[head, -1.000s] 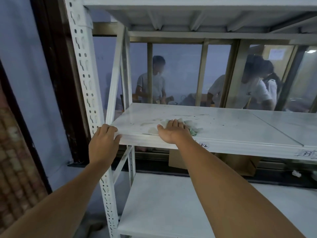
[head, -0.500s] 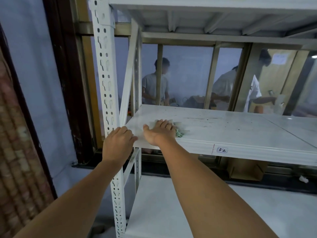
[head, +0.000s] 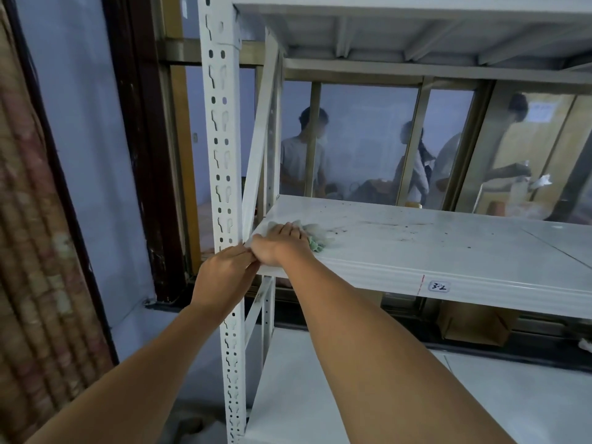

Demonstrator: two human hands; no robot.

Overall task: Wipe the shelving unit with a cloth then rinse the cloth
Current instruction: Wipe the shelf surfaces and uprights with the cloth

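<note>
A white metal shelving unit stands before me, and its middle shelf [head: 416,248] is speckled with dark dirt. A pale green-white cloth [head: 315,237] lies at the shelf's front left corner. My right hand [head: 280,243] presses flat on the cloth, fingers straight, covering most of it. My left hand [head: 222,275] grips the perforated front upright [head: 221,139] at shelf height, fingers curled round it, touching the right hand.
A lower shelf [head: 384,395] sits below and an upper shelf [head: 416,24] above. A label marked 3-2 [head: 439,286] is on the shelf edge. Behind the unit is a window with several people beyond. A cardboard box [head: 474,325] lies under the shelf. A curtain [head: 38,251] hangs left.
My right hand has slid the cloth leftward along the shelf to its front left corner. My view has shifted, so the upright sits further right in the frame.
</note>
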